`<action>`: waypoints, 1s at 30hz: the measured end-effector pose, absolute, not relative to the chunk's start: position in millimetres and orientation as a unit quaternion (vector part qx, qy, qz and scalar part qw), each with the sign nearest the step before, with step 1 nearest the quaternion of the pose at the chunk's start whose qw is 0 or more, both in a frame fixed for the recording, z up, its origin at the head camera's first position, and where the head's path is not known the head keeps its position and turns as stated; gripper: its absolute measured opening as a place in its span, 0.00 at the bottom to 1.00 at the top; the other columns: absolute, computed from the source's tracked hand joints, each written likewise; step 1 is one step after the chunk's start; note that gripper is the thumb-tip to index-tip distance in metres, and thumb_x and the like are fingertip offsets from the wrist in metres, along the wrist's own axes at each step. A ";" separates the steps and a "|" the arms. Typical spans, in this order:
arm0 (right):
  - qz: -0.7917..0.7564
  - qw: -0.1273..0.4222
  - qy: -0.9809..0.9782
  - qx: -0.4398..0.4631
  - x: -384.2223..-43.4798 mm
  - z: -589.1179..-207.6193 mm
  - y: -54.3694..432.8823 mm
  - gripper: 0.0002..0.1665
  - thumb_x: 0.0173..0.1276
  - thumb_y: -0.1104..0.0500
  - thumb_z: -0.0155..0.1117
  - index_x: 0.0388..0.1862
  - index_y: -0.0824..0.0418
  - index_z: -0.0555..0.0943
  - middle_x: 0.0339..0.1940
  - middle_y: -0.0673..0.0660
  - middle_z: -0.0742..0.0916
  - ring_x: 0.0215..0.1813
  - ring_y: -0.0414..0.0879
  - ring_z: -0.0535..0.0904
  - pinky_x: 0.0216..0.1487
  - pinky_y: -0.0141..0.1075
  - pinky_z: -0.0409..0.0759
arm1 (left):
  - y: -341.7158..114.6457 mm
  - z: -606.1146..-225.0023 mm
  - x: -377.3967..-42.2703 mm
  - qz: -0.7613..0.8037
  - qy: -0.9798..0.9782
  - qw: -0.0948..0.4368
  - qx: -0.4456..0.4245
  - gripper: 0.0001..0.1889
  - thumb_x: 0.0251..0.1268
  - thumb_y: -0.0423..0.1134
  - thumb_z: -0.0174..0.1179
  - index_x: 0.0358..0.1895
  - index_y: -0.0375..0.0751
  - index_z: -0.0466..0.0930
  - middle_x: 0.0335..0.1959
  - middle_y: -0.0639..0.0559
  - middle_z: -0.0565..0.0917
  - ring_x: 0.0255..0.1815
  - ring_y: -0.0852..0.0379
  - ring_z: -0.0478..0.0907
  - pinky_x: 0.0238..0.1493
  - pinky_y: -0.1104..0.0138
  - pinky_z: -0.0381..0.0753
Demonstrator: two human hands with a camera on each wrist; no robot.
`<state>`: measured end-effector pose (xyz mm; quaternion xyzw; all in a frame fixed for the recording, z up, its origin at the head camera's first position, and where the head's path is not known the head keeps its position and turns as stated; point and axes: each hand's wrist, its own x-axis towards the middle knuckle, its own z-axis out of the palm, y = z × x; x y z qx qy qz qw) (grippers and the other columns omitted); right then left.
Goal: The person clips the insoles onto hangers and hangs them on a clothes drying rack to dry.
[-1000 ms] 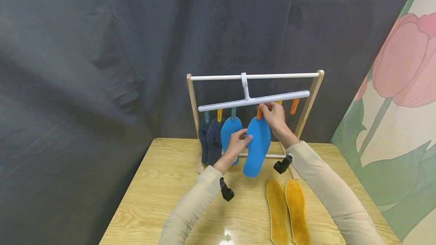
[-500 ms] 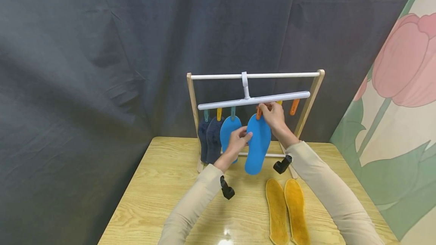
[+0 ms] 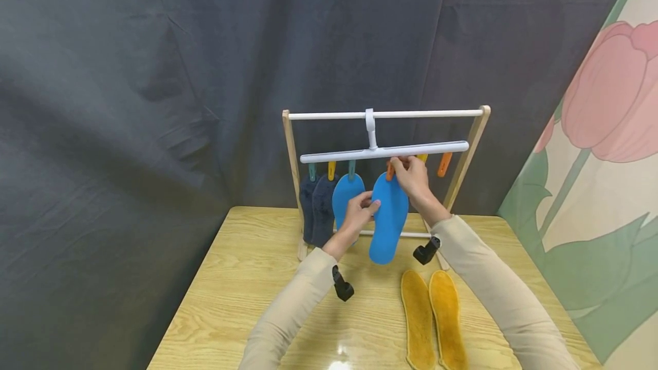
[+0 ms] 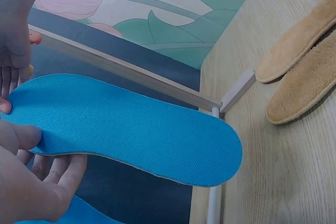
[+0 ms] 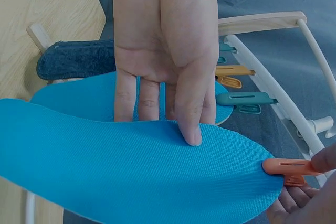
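Note:
My left hand [image 3: 354, 217] pinches the left edge of a blue insole [image 3: 389, 224], thumb on its front face and fingers behind it. At the insole's upper end, my right hand [image 3: 414, 180] squeezes an orange clothespin [image 5: 289, 166] between thumb and fingers. In the right wrist view, the clothespin's tip overlaps the insole's rounded edge. The clothespin is one of several along a white clip hanger [image 3: 334, 156], which tilts up toward the right. A second blue insole [image 3: 345, 192] hangs just left, from a teal clothespin [image 3: 352, 170]. Two dark navy fuzzy insoles [image 3: 324, 213] hang farther left.
The hanger hooks over the white top bar [image 3: 426, 113] of a wooden-sided rack [image 3: 470, 147]. To the right hang a yellow clothespin [image 3: 422, 157] and another orange one. Two mustard fuzzy insoles [image 3: 447, 316] lie on the wooden table [image 3: 247, 278] at front right.
The blue insole in my left hand has risen slightly, its lower end swinging a little right. The hanger has levelled a bit, its left end coming up. My right hand stays at the orange clothespin.

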<state>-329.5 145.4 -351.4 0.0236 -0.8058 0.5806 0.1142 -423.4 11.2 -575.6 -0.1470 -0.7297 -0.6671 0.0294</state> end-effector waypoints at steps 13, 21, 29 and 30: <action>0.596 0.121 -0.793 0.031 -331.4 -360.2 146.4 0.21 0.81 0.57 0.49 0.60 0.72 0.74 0.55 0.70 0.79 0.59 0.62 0.73 0.65 0.45 0.70 | 7.1 -511.7 -367.5 -0.685 -0.721 0.003 -0.107 0.20 0.76 0.40 0.55 0.67 0.42 0.72 0.55 0.42 0.79 0.55 0.46 0.78 0.54 0.57 0.81; 0.588 0.126 -0.798 0.034 -328.5 -360.9 146.7 0.22 0.81 0.56 0.50 0.61 0.73 0.74 0.57 0.71 0.79 0.61 0.62 0.73 0.66 0.45 0.70 | -1.6 -473.8 -331.3 -0.698 -0.706 -0.008 -0.121 0.20 0.73 0.47 0.59 0.62 0.44 0.77 0.50 0.47 0.81 0.52 0.52 0.79 0.54 0.63 0.80; 0.570 0.128 -0.810 0.052 -327.8 -365.0 150.8 0.24 0.80 0.52 0.52 0.62 0.70 0.74 0.56 0.70 0.80 0.62 0.62 0.74 0.64 0.46 0.71 | -2.8 -455.3 -314.0 -0.706 -0.703 -0.017 -0.087 0.19 0.73 0.40 0.59 0.61 0.36 0.76 0.50 0.40 0.80 0.53 0.46 0.79 0.53 0.63 0.82; 0.569 0.130 -0.811 0.054 -327.7 -365.5 151.2 0.24 0.80 0.52 0.52 0.62 0.70 0.75 0.56 0.70 0.81 0.61 0.62 0.74 0.64 0.46 0.71 | -3.2 -456.9 -314.6 -0.707 -0.701 -0.016 -0.090 0.19 0.73 0.41 0.60 0.61 0.36 0.77 0.49 0.40 0.80 0.52 0.46 0.79 0.53 0.63 0.82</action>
